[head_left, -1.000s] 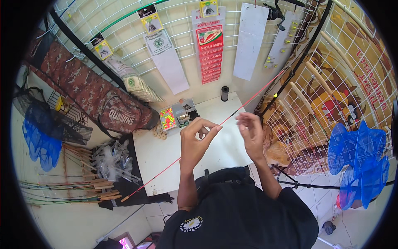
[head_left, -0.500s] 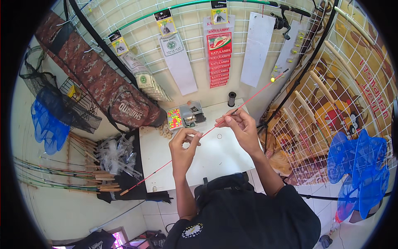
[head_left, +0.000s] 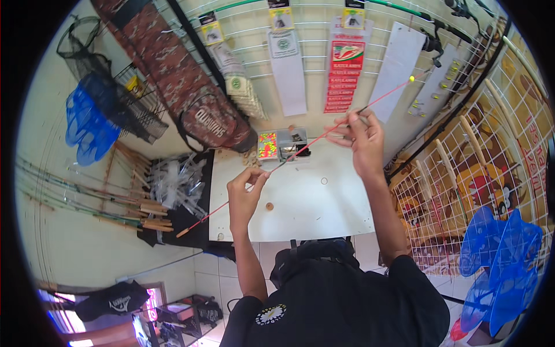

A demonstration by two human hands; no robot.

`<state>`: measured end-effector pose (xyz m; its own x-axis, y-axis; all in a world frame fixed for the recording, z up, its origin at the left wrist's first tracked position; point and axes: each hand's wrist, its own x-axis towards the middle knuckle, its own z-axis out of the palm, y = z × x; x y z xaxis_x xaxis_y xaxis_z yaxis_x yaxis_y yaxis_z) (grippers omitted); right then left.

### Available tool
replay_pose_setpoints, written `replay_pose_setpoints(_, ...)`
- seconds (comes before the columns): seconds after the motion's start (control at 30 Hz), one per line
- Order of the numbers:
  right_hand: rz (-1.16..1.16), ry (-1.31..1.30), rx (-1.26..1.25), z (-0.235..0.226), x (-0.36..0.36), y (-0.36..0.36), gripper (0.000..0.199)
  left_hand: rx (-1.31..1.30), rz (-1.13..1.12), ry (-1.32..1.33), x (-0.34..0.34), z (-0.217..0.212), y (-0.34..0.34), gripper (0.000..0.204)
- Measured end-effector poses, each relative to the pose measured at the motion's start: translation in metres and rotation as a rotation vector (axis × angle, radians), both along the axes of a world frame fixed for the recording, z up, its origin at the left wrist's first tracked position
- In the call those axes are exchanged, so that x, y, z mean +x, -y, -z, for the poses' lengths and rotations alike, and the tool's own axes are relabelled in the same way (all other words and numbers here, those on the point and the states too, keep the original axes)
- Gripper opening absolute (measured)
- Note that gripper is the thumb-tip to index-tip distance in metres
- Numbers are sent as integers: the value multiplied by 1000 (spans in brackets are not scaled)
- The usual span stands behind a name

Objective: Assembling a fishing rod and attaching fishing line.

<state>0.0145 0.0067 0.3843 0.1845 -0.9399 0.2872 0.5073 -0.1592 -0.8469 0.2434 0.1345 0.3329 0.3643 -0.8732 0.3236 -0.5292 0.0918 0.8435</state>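
Red rod (head_left: 318, 139) up in the air over the white table (head_left: 300, 217), slanting from its wooden butt (head_left: 182, 233) at lower left to a yellow bead (head_left: 411, 79) near the tip at upper right. Plenty of clutter around: compartment box (head_left: 282, 135) at the back, partly filled with bright pink and yellow bits (head_left: 267, 146) and crossed by the rod from this angle, pale rings (head_left: 250, 158) just left of it, small brown disc (head_left: 269, 206) out front. Lower stretch of the rod partly blocked by the left hand (head_left: 245, 192), thumb and index pinching it, knuckles bent. Right hand (head_left: 363, 136) raised higher and further off, thumb and index pinching near a dark band, other fingers fanned loose and a bit blurry. Both forearms reaching up from a black shirt (head_left: 347, 301). Table butted against a pale wall, camo bag (head_left: 191, 87) and clear plastic pile (head_left: 179, 185) off left, red packet strip (head_left: 346, 87) hanging behind, blue nets (head_left: 502, 254) far right, tiled floor (head_left: 208, 266) below.
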Motion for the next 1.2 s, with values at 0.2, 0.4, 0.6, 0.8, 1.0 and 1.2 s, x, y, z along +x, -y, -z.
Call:
replay_pose_setpoints(0.2, 5, 54, -79, -28, 5, 41, 18, 35, 7, 121, 27, 4, -14, 14)
replay_pose_setpoints(0.4, 22, 58, -163, -63, -4, 77, 25, -38, 8, 112, 25, -18, -11, 16)
replay_pose_setpoints(0.6, -69, 97, -287, -97, 0, 71, 40, -150, 22, 106, 12, -58, 9, 15)
replay_pose_setpoints(0.8, -269, -199, -281, -64, 38, 37, 42, -212, 112, -239, 21, -99, 36, 21)
replay_pose_setpoints(1.0, -532, -484, -361, 6, 74, 10, 40, -357, 149, -295, 15, -130, 65, 19)
replay_pose_setpoints(1.2, -486, -610, -354, 13, 76, -3, 29, -399, 141, -330, 4, -155, 79, 27)
